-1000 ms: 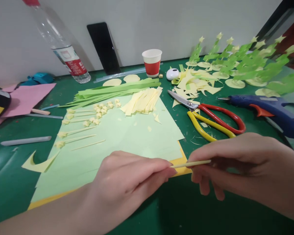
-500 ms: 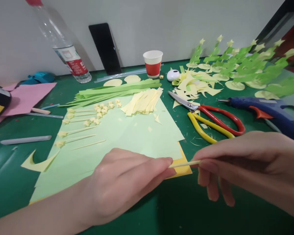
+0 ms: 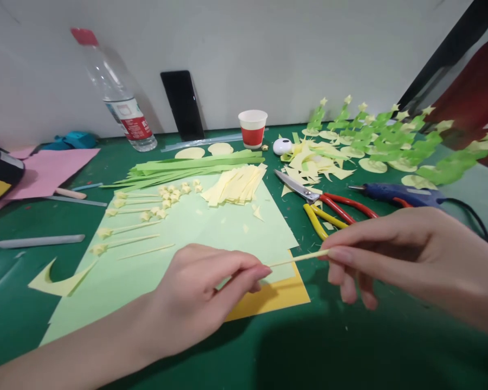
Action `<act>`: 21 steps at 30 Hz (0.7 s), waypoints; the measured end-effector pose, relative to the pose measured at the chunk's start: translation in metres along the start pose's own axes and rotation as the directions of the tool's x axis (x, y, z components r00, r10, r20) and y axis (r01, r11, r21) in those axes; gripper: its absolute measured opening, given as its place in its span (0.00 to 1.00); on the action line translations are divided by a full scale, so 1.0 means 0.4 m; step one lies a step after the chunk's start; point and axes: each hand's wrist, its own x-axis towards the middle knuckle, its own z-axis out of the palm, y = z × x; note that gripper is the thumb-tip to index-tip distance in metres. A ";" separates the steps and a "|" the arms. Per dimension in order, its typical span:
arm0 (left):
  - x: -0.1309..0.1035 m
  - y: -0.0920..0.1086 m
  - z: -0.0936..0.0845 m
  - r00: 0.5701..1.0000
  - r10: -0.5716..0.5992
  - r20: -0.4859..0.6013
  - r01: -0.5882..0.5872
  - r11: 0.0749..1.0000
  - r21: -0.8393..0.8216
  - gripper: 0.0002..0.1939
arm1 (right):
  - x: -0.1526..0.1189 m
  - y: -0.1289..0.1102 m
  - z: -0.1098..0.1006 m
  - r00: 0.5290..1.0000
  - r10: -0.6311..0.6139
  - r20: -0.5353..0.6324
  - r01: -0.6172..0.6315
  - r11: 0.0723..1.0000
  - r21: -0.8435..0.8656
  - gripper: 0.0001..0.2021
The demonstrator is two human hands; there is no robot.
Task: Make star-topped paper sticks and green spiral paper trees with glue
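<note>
Between my two hands runs a thin pale yellow rolled paper stick. The thumb and fingers of my left hand pinch its left end, and my right hand pinches its right end. Below them lie light green paper sheets with a yellow-orange sheet underneath. On the green paper are several star-tipped sticks, a bare stick, small folded paper stars and a pile of pale yellow strips. Scissors with red and yellow handles lie partly behind my right hand.
Behind the strips stand a paper cup, a leaning phone and a bottle. A blue glue gun, paper scraps and several green paper plants with stars occupy the right. Pink paper is at left.
My hands have drawn slightly farther apart, so more of the stick shows between them. The view has tilted up a little, and my right hand now covers more of the scissor handles.
</note>
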 end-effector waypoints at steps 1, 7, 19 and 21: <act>0.003 -0.003 0.000 0.997 -0.078 -0.003 0.077 0.991 -0.107 0.10 | 0.002 -0.003 -0.005 0.999 -0.039 -0.022 0.038 0.998 -0.041 0.10; 0.015 -0.008 0.019 0.771 -0.464 0.436 0.623 0.409 -0.667 0.15 | 0.004 0.011 0.010 0.923 -0.367 0.112 0.382 0.846 -0.373 0.09; -0.022 0.033 0.056 0.622 -0.388 0.681 0.779 0.221 -0.586 0.17 | -0.022 0.052 0.069 0.773 -0.619 0.137 0.593 0.628 -0.504 0.12; -0.017 0.035 0.053 0.621 -0.413 0.666 0.780 0.248 -0.574 0.14 | -0.023 0.052 0.071 0.772 -0.622 0.127 0.586 0.621 -0.521 0.11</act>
